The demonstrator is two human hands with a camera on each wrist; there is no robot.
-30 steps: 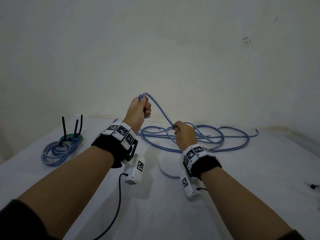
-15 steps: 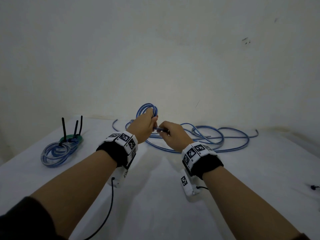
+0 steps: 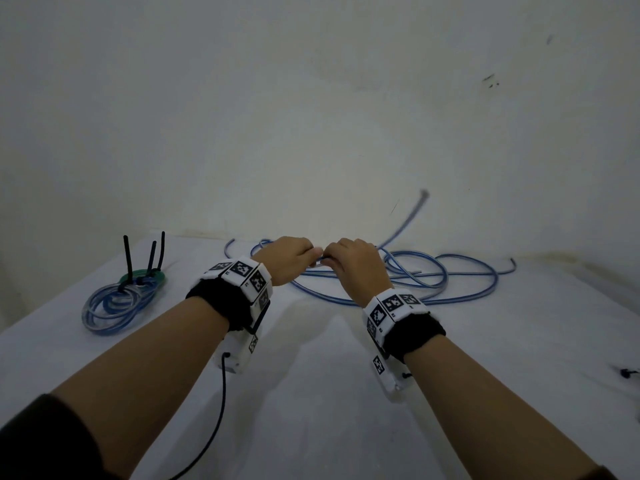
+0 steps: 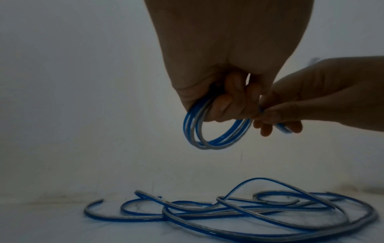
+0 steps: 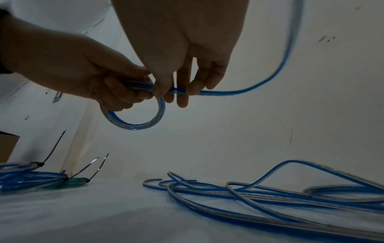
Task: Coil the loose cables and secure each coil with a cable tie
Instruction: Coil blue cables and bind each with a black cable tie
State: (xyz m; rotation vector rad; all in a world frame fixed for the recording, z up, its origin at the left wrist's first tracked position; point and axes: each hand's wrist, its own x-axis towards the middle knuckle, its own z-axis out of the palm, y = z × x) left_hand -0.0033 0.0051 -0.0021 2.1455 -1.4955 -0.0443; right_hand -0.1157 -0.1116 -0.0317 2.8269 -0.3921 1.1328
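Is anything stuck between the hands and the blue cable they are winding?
No. The left hand grips the small blue coil directly, and the right hand pinches the cable beside it. Nothing visible sits between them; the loose cable lies on the white table below.

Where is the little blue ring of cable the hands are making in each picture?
Head: the small coil is almost hidden between the two hands, centre.
Left wrist: it hangs from the left hand, centre.
Right wrist: it hangs below the left hand, left of centre, while the right hand pinches the cable.
Shared landmark: the loose blue cable on the table behind.
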